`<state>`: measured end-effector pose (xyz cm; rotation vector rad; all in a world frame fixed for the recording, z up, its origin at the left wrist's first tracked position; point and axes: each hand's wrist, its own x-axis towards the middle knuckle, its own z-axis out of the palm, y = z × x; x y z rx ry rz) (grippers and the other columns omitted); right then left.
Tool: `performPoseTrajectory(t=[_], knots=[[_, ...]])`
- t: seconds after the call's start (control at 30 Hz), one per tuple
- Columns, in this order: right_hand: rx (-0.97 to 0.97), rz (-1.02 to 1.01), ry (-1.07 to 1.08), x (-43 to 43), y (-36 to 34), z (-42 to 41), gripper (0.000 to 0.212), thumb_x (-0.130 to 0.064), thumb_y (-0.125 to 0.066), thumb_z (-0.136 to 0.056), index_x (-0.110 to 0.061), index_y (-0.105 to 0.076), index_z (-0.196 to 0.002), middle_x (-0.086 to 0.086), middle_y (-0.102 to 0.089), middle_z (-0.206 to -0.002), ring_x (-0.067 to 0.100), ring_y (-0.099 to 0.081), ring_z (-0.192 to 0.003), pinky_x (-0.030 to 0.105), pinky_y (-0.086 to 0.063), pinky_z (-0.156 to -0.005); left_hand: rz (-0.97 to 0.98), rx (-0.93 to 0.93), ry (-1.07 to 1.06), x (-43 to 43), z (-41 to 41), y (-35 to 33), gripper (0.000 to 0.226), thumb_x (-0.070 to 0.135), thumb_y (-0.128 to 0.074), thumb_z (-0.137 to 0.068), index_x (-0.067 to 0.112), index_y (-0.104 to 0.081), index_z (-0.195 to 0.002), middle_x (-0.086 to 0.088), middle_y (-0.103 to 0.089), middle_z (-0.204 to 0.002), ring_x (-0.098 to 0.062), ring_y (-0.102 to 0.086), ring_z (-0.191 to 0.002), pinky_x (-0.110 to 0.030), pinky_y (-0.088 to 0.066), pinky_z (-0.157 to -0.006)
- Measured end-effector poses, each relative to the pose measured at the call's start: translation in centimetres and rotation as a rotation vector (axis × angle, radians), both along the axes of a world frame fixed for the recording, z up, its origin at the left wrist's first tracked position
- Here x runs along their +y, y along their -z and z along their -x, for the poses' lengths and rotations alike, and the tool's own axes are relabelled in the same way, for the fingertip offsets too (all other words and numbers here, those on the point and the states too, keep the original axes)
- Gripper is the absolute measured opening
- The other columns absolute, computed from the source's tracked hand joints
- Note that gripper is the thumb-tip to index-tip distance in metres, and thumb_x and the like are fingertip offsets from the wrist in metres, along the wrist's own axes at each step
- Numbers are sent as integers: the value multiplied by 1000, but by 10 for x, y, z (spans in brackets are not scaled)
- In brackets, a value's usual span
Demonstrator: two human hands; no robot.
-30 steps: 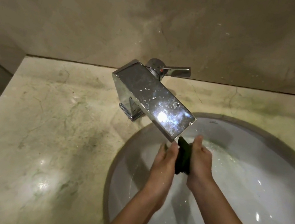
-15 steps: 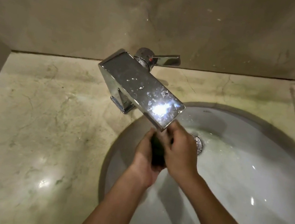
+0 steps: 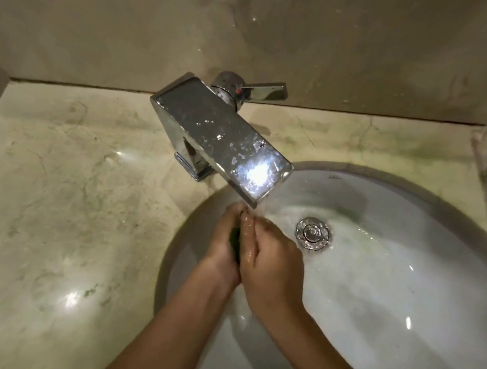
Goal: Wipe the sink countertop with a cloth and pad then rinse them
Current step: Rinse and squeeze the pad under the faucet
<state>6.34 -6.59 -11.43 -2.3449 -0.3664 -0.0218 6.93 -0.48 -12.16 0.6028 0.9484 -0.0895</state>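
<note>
Head view | left hand and right hand pressed palm to palm under faucet spout | dark green pad squeezed between them, apparently folded | over sink basin

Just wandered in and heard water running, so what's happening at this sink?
A person is rinsing a green pad, pressed between the left hand and right hand, under the chrome faucet. Water runs into the white basin toward the drain. The marble countertop looks wet and shiny.
</note>
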Motion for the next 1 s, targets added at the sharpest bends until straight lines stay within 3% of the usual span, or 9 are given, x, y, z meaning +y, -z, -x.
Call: performPoseTrajectory(t=[0.07, 0.17, 0.33, 0.47, 0.57, 0.67, 0.8, 0.9, 1.0], knots=[[-49, 5, 24, -5, 3, -14, 37, -30, -36, -90, -10, -59, -69, 12, -62, -63, 31, -58, -54, 31, -39, -47, -51, -33, 61, -10, 5, -3, 65, 25, -33, -99, 13, -60, -42, -1, -52, -45, -11, -53, -42, -15, -42, -42], [290, -96, 299, -10, 11, -55, 47, -40, -35, -100, -10, -50, -66, 8, -54, -63, 30, -55, -67, 37, -39, -59, -322, -5, 249, -32, 14, -5, 37, 30, -39, -100, 20, -66, -78, 3, -66, -64, -6, -62, -57, -22, -49, -54], [1202, -996, 421, -25, 4, -54, 24, -23, -56, -92, 1, -62, -94, 17, -65, -88, 25, -64, -81, 35, -51, -79, -882, -244, 226, -15, 21, 6, 25, 34, -42, -99, 21, -47, -79, 8, -51, -67, 3, -48, -59, -14, -40, -59], [708, -1135, 501, -24, -7, -22, 23, 3, -64, -81, -2, -59, -103, 9, -64, -89, 15, -64, -77, 22, -53, -64, -274, -81, 11, -9, 14, 0, 31, 35, -37, -101, 8, -52, -96, -4, -61, -77, -11, -59, -70, -30, -49, -70], [204, -740, 165, -14, -15, 15, 16, -11, -69, -80, -18, -57, -89, -10, -61, -83, 0, -59, -78, 11, -44, -71, 248, 71, -54, 4, -4, -9, 40, 38, -39, -97, 7, -55, -77, -10, -61, -55, -23, -59, -58, -30, -51, -57], [-170, -305, -217, -18, -1, 4, 14, -27, -58, -86, -13, -56, -86, 2, -56, -82, 14, -54, -77, 18, -40, -69, 304, 39, -81, 3, -2, -15, 19, 21, -44, -86, 13, -47, -69, -4, -52, -49, -17, -56, -40, -15, -47, -42], [-13, -146, 109, -6, 0, -45, 39, -43, -35, -83, -11, -52, -70, 7, -53, -68, 30, -54, -63, 34, -29, -54, 235, -30, 0, -14, -2, -17, 37, 24, -39, -96, 9, -65, -76, -8, -66, -71, -17, -66, -66, -24, -52, -65], [-76, -12, 0, 2, 3, -12, 40, -40, -36, -85, -10, -59, -71, 9, -61, -68, 30, -59, -59, 31, -39, -49, 229, -41, -123, -1, -1, -12, 50, 26, -39, -97, 10, -61, -55, -2, -57, -47, -10, -57, -42, -14, -44, -44], [-30, 76, -45, -9, 5, -20, 37, -38, -38, -88, -15, -60, -67, 6, -62, -67, 29, -60, -60, 32, -31, -52, 224, -43, -63, -13, 13, -9, 37, 26, -39, -97, 7, -64, -76, -7, -65, -62, -12, -65, -55, -15, -50, -49]])
